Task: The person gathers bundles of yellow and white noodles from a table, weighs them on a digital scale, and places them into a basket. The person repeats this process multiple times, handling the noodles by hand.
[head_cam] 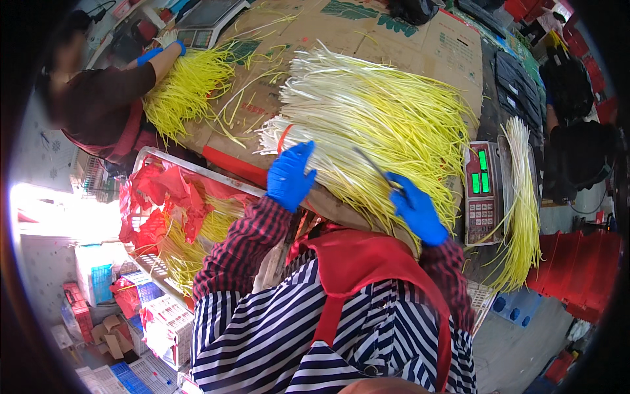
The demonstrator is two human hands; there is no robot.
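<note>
A broad pile of blanched yellow chives (364,98) lies before me, white ends to the left and yellow leaves to the right. Along its near side, a red band (284,138) circles the white ends of one bundle (325,152). My left hand (290,177), in a blue glove, is beside that banded end, thumb spread from the fingers and nothing visible in it. In my gloved right hand (418,209) is a thin dark blade, seemingly a knife (370,163), pointing up and left over the chives.
More chives (519,197) rest across a digital scale (482,192) at right. At left, a crate (197,172) lined with torn red plastic holds loose chives. A co-worker (108,103) handles chives at upper left, near another scale (204,24). Cardboard (339,29) covers the table.
</note>
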